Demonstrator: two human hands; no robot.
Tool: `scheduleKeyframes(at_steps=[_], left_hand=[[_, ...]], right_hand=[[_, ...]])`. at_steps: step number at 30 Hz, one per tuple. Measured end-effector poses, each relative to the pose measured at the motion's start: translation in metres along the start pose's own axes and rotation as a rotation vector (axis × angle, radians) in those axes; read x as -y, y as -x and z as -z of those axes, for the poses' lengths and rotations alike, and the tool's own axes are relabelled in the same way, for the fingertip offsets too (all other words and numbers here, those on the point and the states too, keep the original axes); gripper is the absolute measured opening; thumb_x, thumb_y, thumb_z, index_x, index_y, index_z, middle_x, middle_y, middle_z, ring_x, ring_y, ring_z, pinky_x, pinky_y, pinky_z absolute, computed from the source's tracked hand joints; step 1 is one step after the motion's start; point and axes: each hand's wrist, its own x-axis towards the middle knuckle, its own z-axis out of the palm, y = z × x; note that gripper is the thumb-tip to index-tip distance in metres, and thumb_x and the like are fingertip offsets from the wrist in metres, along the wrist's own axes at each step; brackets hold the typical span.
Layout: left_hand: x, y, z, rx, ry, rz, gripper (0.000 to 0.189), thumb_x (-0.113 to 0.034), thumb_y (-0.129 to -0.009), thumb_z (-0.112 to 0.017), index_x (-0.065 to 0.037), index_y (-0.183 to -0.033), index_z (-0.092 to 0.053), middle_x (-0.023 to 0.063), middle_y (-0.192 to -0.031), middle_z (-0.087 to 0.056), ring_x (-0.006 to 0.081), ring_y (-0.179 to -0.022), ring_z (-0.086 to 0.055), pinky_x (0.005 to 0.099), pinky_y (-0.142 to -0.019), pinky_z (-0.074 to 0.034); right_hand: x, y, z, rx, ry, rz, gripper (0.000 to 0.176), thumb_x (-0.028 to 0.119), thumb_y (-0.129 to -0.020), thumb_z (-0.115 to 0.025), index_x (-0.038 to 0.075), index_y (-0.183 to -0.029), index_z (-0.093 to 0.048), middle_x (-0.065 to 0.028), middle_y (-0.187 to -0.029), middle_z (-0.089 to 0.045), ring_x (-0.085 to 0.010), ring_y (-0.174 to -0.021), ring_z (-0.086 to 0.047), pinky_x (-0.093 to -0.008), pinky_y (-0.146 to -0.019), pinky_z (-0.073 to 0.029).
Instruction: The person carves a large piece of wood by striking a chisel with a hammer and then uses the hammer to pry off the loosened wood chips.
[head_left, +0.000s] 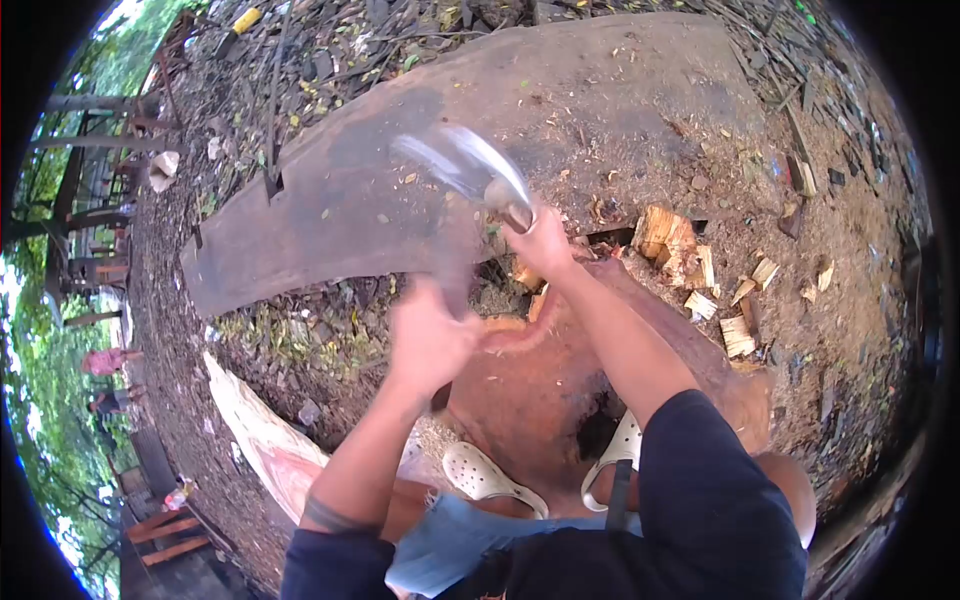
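Axe [465, 165] up over the red log, both our hands on its handle.

We see the axe head only as a pale blur, above and left of our right hand [538, 238]. That hand is clenched around the handle just under the head. Our left hand [430, 338] is balled in a fist lower down, where the dark smear of the handle leads, though blur hides the fingers. The long axis runs from the left hand up and away from us to the head, so the right hand is the nearer to the blade. The red log [505, 395] lies straight below the grip, by our white clogs [480, 475], its pale cut edge just under the hands. Wood chips [738, 335] lie loose on the ground right of the log, in no container, and a curved slab [600, 100] lies beyond.
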Motion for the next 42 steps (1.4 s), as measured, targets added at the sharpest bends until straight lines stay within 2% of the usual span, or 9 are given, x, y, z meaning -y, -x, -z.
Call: scheduleKeyframes(at_steps=[6,10,13,18,20,21,25,31,42], left_hand=[[-0.034,0.022,0.098,-0.055,0.328,0.268,0.024,-0.01,-0.07,-0.06,0.004,-0.089,-0.056,0.0082,-0.07,-0.057,0.0148,-0.058,-0.055,0.03,-0.051,-0.046],[-0.041,0.008,0.235,-0.432,0.502,-0.472,0.01,-0.01,-0.08,-0.057,-0.004,-0.087,-0.056,0.0084,-0.084,-0.057,0.0124,-0.078,-0.055,0.0292,-0.074,-0.046],[-0.067,-0.001,0.181,-1.072,-0.507,-0.495,0.011,-0.004,-0.087,-0.047,-0.003,-0.084,-0.057,0.0045,-0.078,-0.062,0.0131,-0.079,-0.057,0.0236,-0.084,-0.042],[0.01,0.019,-0.023,0.474,0.033,0.211,0.042,-0.026,-0.073,-0.067,0.006,-0.099,-0.06,0.0299,-0.086,-0.063,0.042,-0.088,-0.062,0.0423,-0.077,-0.049],[0.05,0.048,-0.019,0.206,0.185,-0.176,0.041,-0.025,-0.071,-0.07,0.004,-0.1,-0.064,0.0261,-0.092,-0.065,0.0366,-0.096,-0.062,0.0397,-0.087,-0.046],[0.029,0.045,0.028,0.528,-0.04,0.232,0.039,-0.019,-0.07,-0.069,0.005,-0.101,-0.064,0.0239,-0.09,-0.066,0.0316,-0.092,-0.065,0.0377,-0.084,-0.047],[0.004,0.034,0.095,-0.097,0.421,0.344,0.021,-0.004,-0.071,-0.056,0.005,-0.09,-0.051,0.0054,-0.062,-0.054,0.0115,-0.05,-0.053,0.0252,-0.044,-0.044],[0.012,0.067,0.119,-0.566,1.151,0.212,0.03,-0.01,-0.079,-0.057,0.001,-0.102,-0.04,0.0047,-0.064,-0.041,0.0126,-0.046,-0.043,0.0245,-0.042,-0.039],[0.09,0.088,0.107,0.073,1.657,0.997,0.031,-0.017,-0.078,-0.059,-0.002,-0.102,-0.047,0.0035,-0.066,-0.044,0.0127,-0.05,-0.044,0.0277,-0.044,-0.039]], right_hand=[[-0.021,-0.012,-0.007,-0.067,0.033,-0.005,0.04,0.018,-0.071,-0.067,-0.006,-0.102,-0.058,-0.0269,-0.094,-0.063,-0.0396,-0.092,-0.061,-0.0415,-0.083,-0.049],[-0.016,-0.004,-0.01,-0.078,-0.041,0.064,0.033,0.014,-0.071,-0.066,-0.004,-0.098,-0.06,-0.0237,-0.084,-0.065,-0.0381,-0.085,-0.063,-0.0416,-0.078,-0.05],[-0.018,-0.001,-0.008,-0.061,-0.019,0.043,0.032,0.014,-0.071,-0.066,-0.004,-0.097,-0.059,-0.0237,-0.084,-0.064,-0.0387,-0.086,-0.062,-0.042,-0.078,-0.05],[-0.101,0.014,-0.021,-0.055,-0.156,-0.132,0.045,0.013,-0.073,-0.067,0.003,-0.114,-0.049,-0.0138,-0.107,-0.061,-0.0232,-0.099,-0.06,-0.0385,-0.084,-0.048],[-0.101,0.009,-0.026,0.046,-0.359,0.116,0.053,0.013,-0.073,-0.07,0.004,-0.12,-0.047,-0.0125,-0.119,-0.056,-0.0226,-0.108,-0.054,-0.0375,-0.092,-0.044],[-0.072,0.003,-0.011,-0.093,-0.033,0.364,0.043,0.014,-0.073,-0.071,0.003,-0.113,-0.057,-0.0152,-0.118,-0.057,-0.0232,-0.11,-0.055,-0.0368,-0.094,-0.043],[-0.073,0.025,-0.027,0.084,-0.19,-0.059,0.035,0.013,-0.074,-0.07,0.0,-0.106,-0.061,-0.0137,-0.103,-0.064,-0.021,-0.095,-0.061,-0.0344,-0.082,-0.049],[-0.018,-0.021,-0.001,-0.276,-0.55,0.023,0.02,0.016,-0.077,-0.073,0.004,-0.083,-0.058,-0.0072,-0.08,-0.061,-0.0157,-0.075,-0.06,-0.0312,-0.07,-0.051],[0.079,0.002,0.061,-0.214,-0.776,0.324,0.014,-0.006,-0.078,-0.059,0.004,-0.084,-0.05,-0.0051,-0.07,-0.05,-0.0169,-0.065,-0.051,-0.0335,-0.068,-0.045]])
